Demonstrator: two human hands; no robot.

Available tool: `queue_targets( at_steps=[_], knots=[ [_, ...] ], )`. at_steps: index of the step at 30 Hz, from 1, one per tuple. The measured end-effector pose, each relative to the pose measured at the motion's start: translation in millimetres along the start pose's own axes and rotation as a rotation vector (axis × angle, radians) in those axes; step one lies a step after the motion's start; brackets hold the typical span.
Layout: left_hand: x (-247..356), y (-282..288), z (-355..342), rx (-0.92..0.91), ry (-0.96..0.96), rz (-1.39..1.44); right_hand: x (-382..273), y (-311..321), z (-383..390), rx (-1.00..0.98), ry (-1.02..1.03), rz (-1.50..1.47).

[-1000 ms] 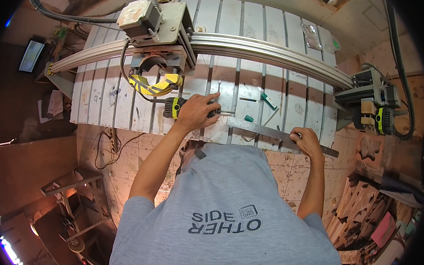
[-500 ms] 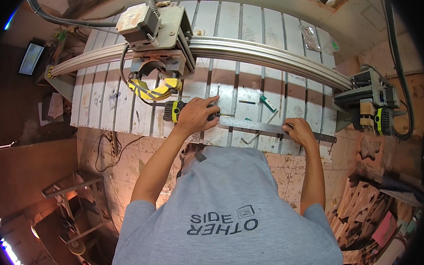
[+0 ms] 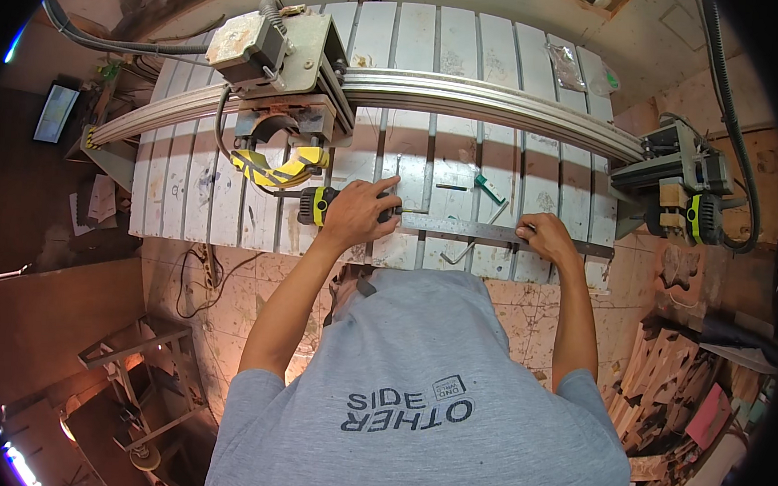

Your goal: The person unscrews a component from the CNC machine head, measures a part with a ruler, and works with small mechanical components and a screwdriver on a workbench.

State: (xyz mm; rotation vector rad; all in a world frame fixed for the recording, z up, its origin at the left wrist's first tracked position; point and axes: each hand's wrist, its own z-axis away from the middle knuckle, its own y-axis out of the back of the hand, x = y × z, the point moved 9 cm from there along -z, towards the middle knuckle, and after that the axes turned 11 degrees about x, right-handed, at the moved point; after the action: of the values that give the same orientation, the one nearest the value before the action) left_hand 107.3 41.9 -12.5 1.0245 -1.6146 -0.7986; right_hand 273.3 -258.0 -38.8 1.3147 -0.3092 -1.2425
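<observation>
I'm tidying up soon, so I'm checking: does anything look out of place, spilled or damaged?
Dark smudges stain the white slatted table, which looks worn. A bent metal rod lies aslant beneath the ruler, out of line with it. No obvious spill shows.

Since a second ago, we have slid the steel ruler leftward and nearly levelled it right of centre; its left end now reaches our left hand, our right hand sitting higher and farther left.
</observation>
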Motion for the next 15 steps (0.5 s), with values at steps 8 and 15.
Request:
queue_targets(
  at_steps=[8,15],
  knots=[
    [-1,-1,1,-0.007,0.01,-0.003,5,-7,-9,0.009,0.019,-0.02],
    [-1,-2,0,-0.02,0.021,-0.008,9,-11,-18,0.013,0.06,-0.022]
  ],
)
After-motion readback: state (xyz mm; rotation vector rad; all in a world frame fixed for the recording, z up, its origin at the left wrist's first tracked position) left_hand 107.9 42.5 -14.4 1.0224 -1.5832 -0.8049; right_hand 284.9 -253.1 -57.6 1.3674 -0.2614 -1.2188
